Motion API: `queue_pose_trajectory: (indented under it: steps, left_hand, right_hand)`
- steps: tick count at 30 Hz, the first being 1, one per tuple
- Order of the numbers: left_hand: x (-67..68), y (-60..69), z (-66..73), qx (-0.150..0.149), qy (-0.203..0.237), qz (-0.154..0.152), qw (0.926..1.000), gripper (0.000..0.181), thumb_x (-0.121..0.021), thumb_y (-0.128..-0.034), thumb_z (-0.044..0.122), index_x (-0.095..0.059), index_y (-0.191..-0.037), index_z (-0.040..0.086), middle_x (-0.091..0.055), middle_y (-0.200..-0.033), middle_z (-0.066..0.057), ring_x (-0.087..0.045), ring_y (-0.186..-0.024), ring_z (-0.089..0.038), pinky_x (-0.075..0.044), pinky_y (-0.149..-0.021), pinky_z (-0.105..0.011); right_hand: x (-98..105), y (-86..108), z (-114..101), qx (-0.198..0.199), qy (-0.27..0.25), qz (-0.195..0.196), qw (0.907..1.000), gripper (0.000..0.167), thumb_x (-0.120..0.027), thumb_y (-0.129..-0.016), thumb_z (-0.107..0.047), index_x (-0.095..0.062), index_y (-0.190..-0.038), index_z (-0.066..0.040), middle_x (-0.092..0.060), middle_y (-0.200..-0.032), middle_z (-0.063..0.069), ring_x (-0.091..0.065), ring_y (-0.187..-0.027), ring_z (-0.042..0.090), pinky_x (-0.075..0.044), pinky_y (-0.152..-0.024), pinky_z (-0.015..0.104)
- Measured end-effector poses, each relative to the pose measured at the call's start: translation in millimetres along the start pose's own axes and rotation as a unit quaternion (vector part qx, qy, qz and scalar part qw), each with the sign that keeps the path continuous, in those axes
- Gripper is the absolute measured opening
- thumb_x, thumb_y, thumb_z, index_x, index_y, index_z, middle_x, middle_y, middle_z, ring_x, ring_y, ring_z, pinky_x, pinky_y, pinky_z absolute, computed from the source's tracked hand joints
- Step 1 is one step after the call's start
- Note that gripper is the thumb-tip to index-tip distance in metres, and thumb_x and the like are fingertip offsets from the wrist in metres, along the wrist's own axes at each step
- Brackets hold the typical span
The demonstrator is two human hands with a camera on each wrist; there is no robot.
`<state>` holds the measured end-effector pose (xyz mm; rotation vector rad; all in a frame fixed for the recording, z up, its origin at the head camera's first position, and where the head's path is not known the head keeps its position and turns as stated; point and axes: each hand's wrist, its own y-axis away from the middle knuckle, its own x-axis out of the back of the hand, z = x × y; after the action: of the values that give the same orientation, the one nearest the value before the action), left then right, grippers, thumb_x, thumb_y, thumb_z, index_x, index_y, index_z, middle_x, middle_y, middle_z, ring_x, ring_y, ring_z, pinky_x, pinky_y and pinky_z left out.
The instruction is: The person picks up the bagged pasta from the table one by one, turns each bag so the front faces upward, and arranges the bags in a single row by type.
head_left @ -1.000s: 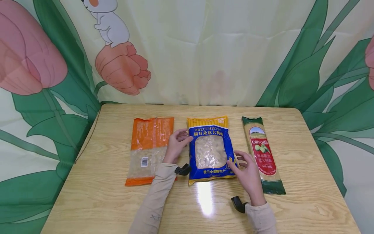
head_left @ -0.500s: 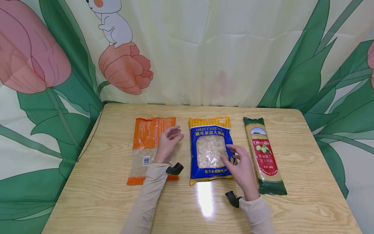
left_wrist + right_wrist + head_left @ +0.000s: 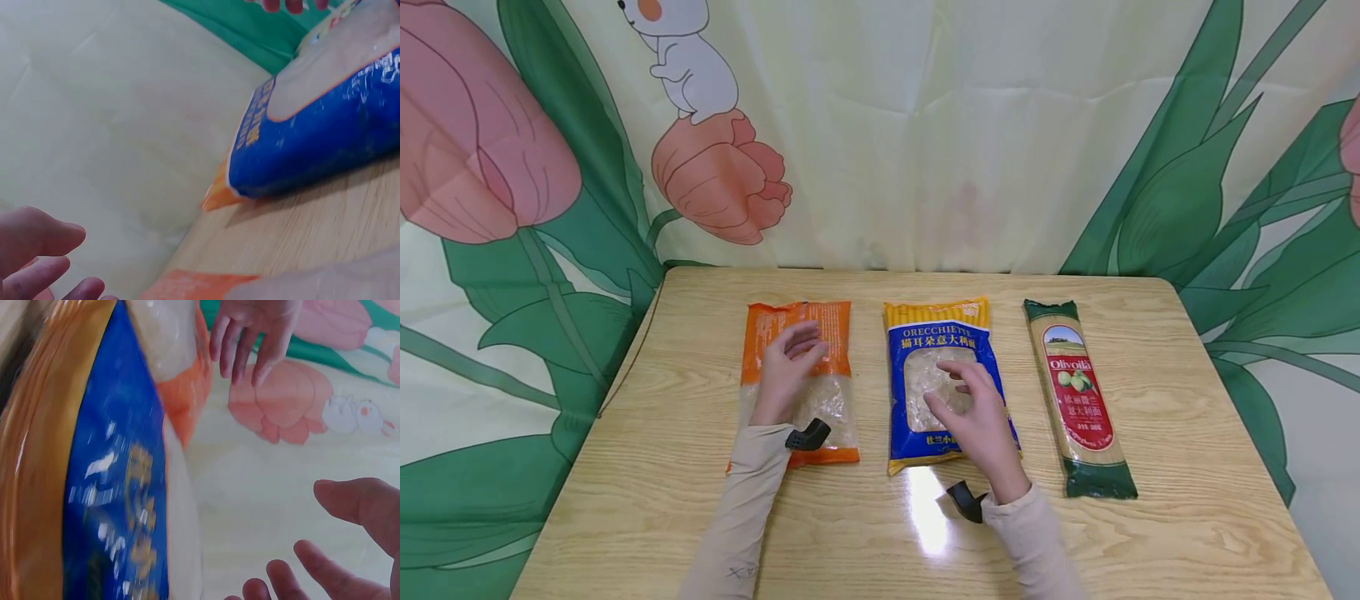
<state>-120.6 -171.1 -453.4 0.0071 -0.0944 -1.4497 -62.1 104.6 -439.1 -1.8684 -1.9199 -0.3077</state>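
Bag, orange [image 3: 838, 397] — long axis near-to-far, beneath left grip [image 3: 785, 375], the nearer. Right grip [image 3: 981, 423] over blue bag [image 3: 915, 375] — both parted, empty.

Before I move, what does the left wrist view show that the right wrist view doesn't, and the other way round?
Only the left wrist view: the yellow top end of the blue bag.

Only the right wrist view: the bag's gold bottom edge, plus the white rabbit and peach-coloured flower printed on the curtain.

Both share: parts of the blue bag, the orange bag, the curtain, the left hand and the right hand.
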Motion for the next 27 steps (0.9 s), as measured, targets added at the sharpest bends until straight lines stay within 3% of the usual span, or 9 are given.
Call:
queue_pose_trajectory:
  steps: [13,21,27]
  left_hand:
    - [43.6,-3.8,-1.1,0.018,-0.050,0.030,0.9981,0.045,-0.068,-0.0941,0.011,-0.055,-0.136,0.001,-0.057,-0.134,-0.017,-0.057,-0.119,-0.025,-0.049,-0.094,-0.014]
    - [64.5,-5.7,-5.0,0.010,-0.058,0.063,0.9963,0.044,-0.069,-0.0923,0.007,-0.056,-0.133,-0.002,-0.060,-0.131,-0.019,-0.058,-0.110,-0.019,-0.049,-0.089,-0.010]
    - [74.8,-8.4,-11.6,0.032,-0.095,0.074,0.9922,0.046,-0.069,-0.0937,0.012,-0.055,-0.136,0.002,-0.059,-0.132,-0.016,-0.057,-0.117,-0.023,-0.048,-0.100,-0.021]
  right_hand:
    - [-37,-4.9,-15,0.027,-0.029,-0.042,0.9983,0.045,-0.079,-0.084,-0.008,-0.062,-0.126,-0.004,-0.058,-0.125,0.017,-0.056,-0.111,0.034,-0.052,-0.093,0.049]
    - [-61,-5.5,-21,0.033,-0.037,-0.084,0.9952,0.048,-0.076,-0.087,-0.013,-0.057,-0.131,-0.004,-0.058,-0.121,0.018,-0.060,-0.109,0.037,-0.054,-0.091,0.049]
    - [-77,-6.6,-20,0.035,-0.051,-0.095,0.9935,0.047,-0.074,-0.089,-0.011,-0.056,-0.131,-0.001,-0.057,-0.125,0.022,-0.059,-0.113,0.037,-0.053,-0.093,0.051]
